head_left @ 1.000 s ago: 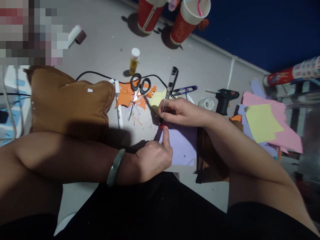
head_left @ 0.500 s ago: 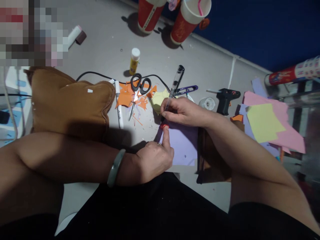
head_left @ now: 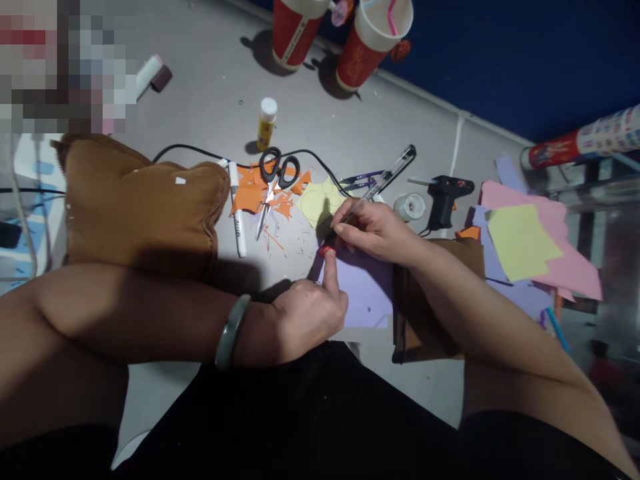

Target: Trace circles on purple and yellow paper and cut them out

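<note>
My right hand [head_left: 373, 230] is closed round a clear pen [head_left: 387, 177] with a black cap end, which leans to the upper right. Its tip meets a small red piece [head_left: 326, 251] at the top left of a sheet of purple paper [head_left: 363, 293]. With its index finger stretched out, my left hand [head_left: 313, 317] presses on that red piece; the other fingers are folded under. Pale yellow paper [head_left: 315, 200] with drawn outlines lies just beyond. Black-handled scissors [head_left: 273, 183] rest on orange paper scraps [head_left: 247, 200] to the left. Behind the pen lies a purple cutter [head_left: 363, 179].
A brown cushion [head_left: 143, 207] and white marker [head_left: 239, 227] are left. A glue stick [head_left: 267, 125] stands ahead, two red cups [head_left: 355, 63] farther back. On the right are a glue gun [head_left: 445, 200], a brown pouch [head_left: 425, 320] and pink paper [head_left: 570, 233].
The pen has tilted over to the right, and my right hand has shifted slightly right. My left index finger stays on the red piece.
</note>
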The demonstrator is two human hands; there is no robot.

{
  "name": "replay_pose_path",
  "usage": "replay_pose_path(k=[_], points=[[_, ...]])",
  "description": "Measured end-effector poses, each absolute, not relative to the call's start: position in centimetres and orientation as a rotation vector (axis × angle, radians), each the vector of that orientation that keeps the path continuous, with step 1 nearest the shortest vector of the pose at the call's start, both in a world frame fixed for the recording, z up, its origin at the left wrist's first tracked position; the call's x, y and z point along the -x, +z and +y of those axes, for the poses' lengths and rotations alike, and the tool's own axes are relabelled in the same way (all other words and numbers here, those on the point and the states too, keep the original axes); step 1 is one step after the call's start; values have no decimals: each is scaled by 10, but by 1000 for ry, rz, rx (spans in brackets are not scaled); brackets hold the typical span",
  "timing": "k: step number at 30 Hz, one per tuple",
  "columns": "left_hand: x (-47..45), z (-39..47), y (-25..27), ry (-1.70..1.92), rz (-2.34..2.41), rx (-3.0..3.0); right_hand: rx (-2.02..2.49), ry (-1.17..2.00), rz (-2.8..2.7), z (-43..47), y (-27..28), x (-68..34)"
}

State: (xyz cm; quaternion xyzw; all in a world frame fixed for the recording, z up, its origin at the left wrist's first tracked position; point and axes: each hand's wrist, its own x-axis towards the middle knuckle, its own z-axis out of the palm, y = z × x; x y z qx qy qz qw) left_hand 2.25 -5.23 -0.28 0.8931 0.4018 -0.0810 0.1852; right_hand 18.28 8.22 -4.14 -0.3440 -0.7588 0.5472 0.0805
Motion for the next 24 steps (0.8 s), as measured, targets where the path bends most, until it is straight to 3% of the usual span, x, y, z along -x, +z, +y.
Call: replay_pose_path(k=[14,24], points=[[-27,-55,-9,-275,1137,-2618,1227,1577,-2060,65,-43,-193],[-28,-57,-13,-232,1157,-2636,1312,1253,-1976,19,-48,-205]])
